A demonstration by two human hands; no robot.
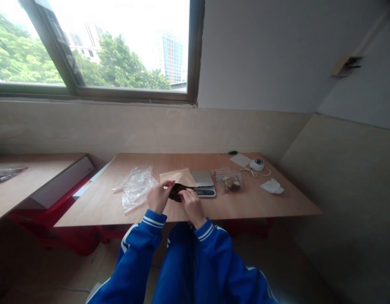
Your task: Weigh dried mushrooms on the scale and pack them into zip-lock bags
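Observation:
Both hands grip a dark brown, roundish object just above the near part of the table; its exact kind cannot be made out. My left hand pinches its left side between thumb and fingers. From the right, my right hand has its fingers closed at its edge, partly covering it. A tan paper sheet or envelope lies just beyond the hands. Beside it sits a kitchen scale with a silver platform, its display partly behind my right hand.
Clear plastic zip bags lie crumpled on the left. Right of the scale is a zip bag holding brownish pieces. Farther right are a white dome camera with its cable, a white paper and a crumpled tissue.

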